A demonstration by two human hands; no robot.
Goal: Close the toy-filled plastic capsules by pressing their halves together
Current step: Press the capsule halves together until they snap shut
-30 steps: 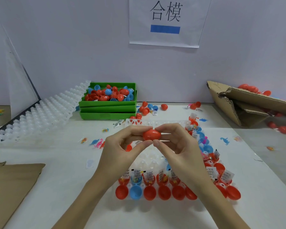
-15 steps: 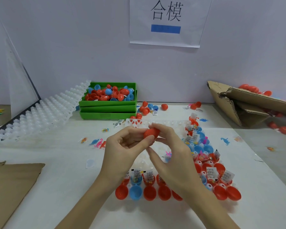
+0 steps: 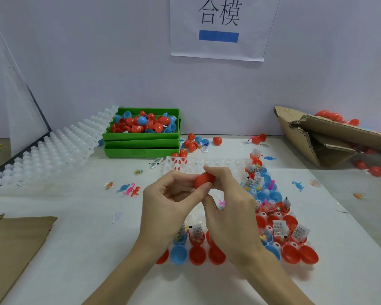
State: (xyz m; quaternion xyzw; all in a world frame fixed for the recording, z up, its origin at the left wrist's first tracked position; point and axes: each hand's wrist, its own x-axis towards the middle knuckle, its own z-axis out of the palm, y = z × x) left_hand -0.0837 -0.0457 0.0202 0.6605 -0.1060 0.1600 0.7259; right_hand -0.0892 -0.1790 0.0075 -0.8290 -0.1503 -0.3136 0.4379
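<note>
Both hands on one red capsule (image 3: 204,180), held above the white tray (image 3: 209,162): left hand (image 3: 167,208) pinches its left end, right hand (image 3: 227,208) curls over the right. Open filled halves (image 3: 279,230) sit in tray.

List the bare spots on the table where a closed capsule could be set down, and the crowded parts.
Free: the white table between the cardboard sheet and the left hand, and the near edge below the capsule tray. Sparse scraps right of the tray. Crowded: the tray's right side, and beside the green bins, where loose capsules lie.
</note>
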